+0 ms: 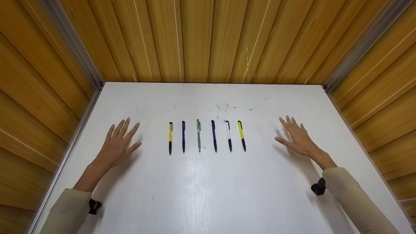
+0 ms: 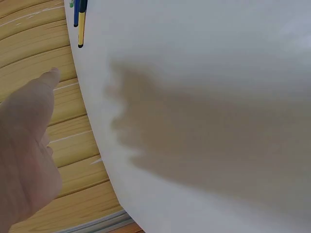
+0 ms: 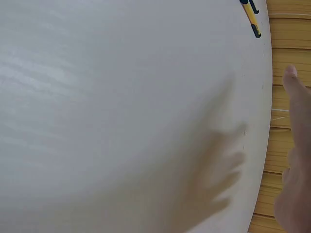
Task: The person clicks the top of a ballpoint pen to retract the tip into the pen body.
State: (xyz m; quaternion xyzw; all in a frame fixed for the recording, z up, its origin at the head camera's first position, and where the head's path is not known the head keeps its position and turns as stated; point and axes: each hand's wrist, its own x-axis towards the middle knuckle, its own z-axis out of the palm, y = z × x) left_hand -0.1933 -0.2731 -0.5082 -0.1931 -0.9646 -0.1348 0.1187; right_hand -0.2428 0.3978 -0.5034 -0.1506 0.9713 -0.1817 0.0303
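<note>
Several pens lie side by side in a row across the white table, tips toward the person. From left to right in the head view come a yellow pen (image 1: 170,133), a dark blue pen (image 1: 183,135), a clear green pen (image 1: 199,133), another dark blue pen (image 1: 214,134), a white pen (image 1: 228,134) and a second yellow pen (image 1: 241,131). Left of the row, my left hand (image 1: 118,144) is held over the table with fingers spread, holding nothing. On the other side my right hand (image 1: 297,138) has its fingers spread too, with nothing held.
The white table (image 1: 208,195) has small dark marks (image 1: 222,106) behind the pens. Wood-patterned panels (image 1: 195,39) wall it in at the back and both sides, with grey metal posts (image 1: 74,42) at the corners. A small black device (image 1: 318,187) sits at each wrist.
</note>
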